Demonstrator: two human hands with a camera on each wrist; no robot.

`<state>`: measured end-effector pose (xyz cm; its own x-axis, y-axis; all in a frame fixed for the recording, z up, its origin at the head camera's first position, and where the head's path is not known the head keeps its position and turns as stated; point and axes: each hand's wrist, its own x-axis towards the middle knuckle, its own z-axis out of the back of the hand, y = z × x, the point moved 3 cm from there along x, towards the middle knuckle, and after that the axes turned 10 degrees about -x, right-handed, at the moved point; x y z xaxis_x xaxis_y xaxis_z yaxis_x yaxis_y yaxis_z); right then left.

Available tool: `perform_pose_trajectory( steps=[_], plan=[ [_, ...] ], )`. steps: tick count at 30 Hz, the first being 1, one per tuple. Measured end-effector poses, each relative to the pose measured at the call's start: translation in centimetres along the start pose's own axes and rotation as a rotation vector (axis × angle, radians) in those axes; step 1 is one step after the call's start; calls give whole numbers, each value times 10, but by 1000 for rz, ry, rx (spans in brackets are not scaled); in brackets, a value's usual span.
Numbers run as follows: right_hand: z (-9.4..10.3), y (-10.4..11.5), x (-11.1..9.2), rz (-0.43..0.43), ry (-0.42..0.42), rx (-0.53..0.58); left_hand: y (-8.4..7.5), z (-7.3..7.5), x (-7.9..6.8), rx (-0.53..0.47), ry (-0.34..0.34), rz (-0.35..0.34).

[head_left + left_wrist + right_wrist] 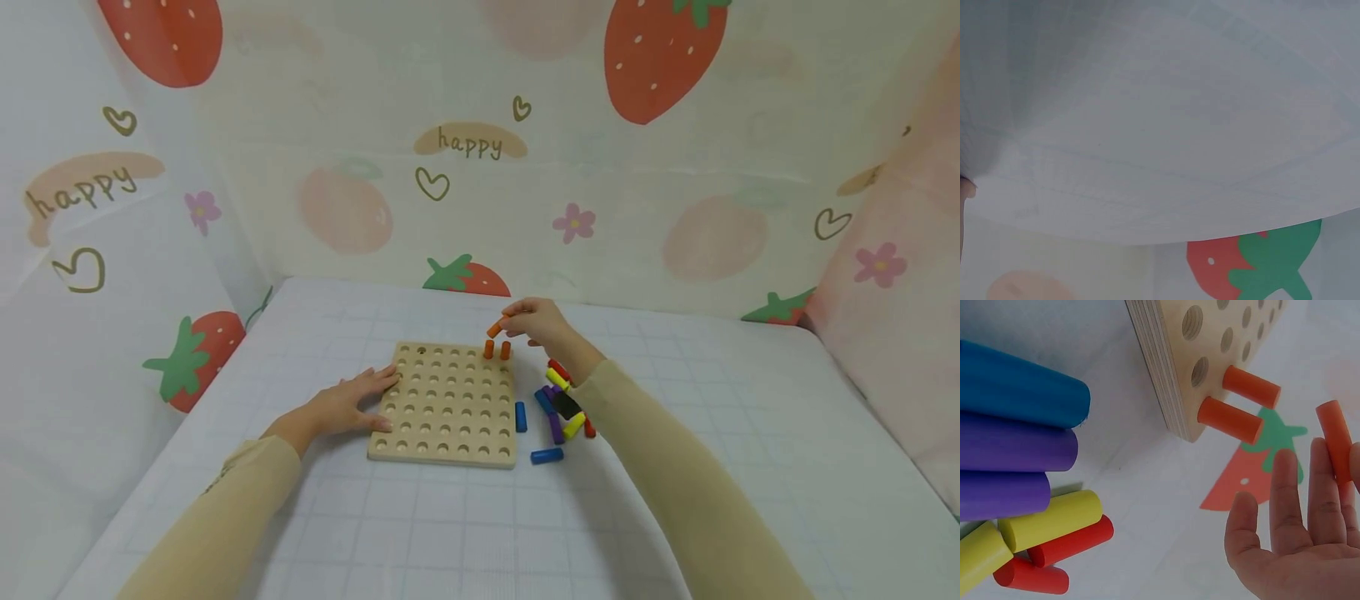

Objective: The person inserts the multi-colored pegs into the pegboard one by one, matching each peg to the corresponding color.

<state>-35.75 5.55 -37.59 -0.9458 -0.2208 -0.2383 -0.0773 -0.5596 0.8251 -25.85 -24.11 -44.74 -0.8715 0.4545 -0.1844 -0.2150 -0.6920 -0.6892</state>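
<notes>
A wooden pegboard (447, 417) with rows of round holes lies flat on the table. Two orange pegs (1230, 420) stand side by side in its far right corner holes. My right hand (542, 323) pinches a third orange peg (1335, 440) between thumb and fingers, tilted, above the board's far edge and apart from the standing pegs. My left hand (351, 404) lies on the board's left edge with fingers spread and straight, thumb on the surface. In the left wrist view only a sliver of a finger (967, 189) shows.
Right of the board lie loose pegs: blue (547, 456), purple (1016, 442), yellow (1054, 519) and red (1072, 540), some partly behind the right forearm. Another blue peg (521, 417) sits beside the board's right edge. A printed cloth wall (390, 108) stands behind the table.
</notes>
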Motion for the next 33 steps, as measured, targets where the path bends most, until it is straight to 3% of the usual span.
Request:
perform_pose_trajectory(
  steps=[8, 16, 33],
  plan=[
    [-8, 1, 6, 26, 16, -18, 2, 0, 0, 1, -1, 4],
    [-18, -1, 13, 81, 30, 58, 2, -1, -1, 2, -2, 9],
    [-33, 0, 22, 93, 49, 12, 3, -1, -1, 10, -8, 15]
  ],
)
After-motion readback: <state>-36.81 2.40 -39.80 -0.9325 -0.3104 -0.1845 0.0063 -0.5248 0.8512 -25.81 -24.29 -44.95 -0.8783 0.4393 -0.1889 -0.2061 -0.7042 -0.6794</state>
